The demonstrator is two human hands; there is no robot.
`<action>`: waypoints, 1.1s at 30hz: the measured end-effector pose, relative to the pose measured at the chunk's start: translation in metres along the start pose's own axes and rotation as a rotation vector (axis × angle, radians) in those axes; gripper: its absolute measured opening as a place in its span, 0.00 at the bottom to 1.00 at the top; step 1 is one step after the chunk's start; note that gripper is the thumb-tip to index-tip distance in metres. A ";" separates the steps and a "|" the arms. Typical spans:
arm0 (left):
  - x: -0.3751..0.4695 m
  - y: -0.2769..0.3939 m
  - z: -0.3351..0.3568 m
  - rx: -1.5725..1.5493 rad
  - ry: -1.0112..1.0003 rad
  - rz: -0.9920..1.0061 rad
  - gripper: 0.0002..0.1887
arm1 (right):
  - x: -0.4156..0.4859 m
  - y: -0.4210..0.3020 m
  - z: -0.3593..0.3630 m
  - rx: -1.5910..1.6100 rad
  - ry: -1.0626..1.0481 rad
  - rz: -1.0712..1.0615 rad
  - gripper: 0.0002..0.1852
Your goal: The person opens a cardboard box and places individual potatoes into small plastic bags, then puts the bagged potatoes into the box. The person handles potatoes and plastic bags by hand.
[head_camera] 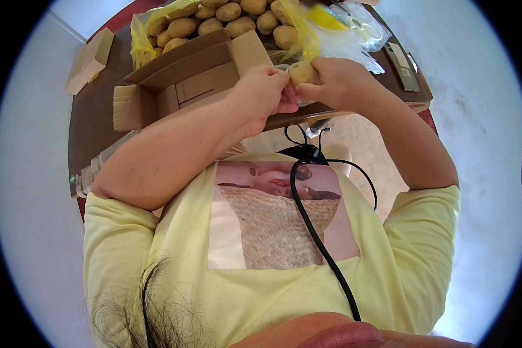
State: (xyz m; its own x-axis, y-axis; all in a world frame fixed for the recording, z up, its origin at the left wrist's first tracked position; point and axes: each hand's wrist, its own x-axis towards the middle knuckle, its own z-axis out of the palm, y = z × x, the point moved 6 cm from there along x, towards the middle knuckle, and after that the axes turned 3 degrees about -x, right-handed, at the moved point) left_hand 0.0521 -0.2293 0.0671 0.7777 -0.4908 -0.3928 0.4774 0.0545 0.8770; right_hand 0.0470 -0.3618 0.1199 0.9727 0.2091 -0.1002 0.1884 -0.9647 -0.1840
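Observation:
A potato (301, 75) sits in my right hand (340, 82), between the thumb and fingers, above the table's near edge. My left hand (267, 91) is just beside it, thumb and forefinger pinched together at a bit of clear plastic bag (282, 67). Most of that plastic is hidden by my hands and the potato. Left of my hands lies an open cardboard box (156, 102) with its flaps spread; the part of its inside that I see holds nothing. Behind the box, a yellow plastic bag (138, 41) lies opened around many potatoes (228, 12).
On the brown table (89, 130) stands a closed cardboard box (91, 61) at the left. Clear plastic bags (352, 48) and white-handled scissors (367, 32) lie back right, near a phone (401, 65). A black cable (313, 226) hangs down my front.

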 end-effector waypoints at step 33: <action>-0.024 0.032 0.012 0.059 -0.012 0.175 0.07 | -0.023 -0.002 0.015 -0.121 0.109 -0.312 0.13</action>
State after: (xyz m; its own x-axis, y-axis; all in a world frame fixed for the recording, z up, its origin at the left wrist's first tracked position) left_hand 0.0437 -0.2259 0.1081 0.8416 -0.4888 -0.2296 0.3101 0.0894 0.9465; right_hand 0.0220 -0.3627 0.1079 0.8733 0.4848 0.0489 0.4872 -0.8704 -0.0712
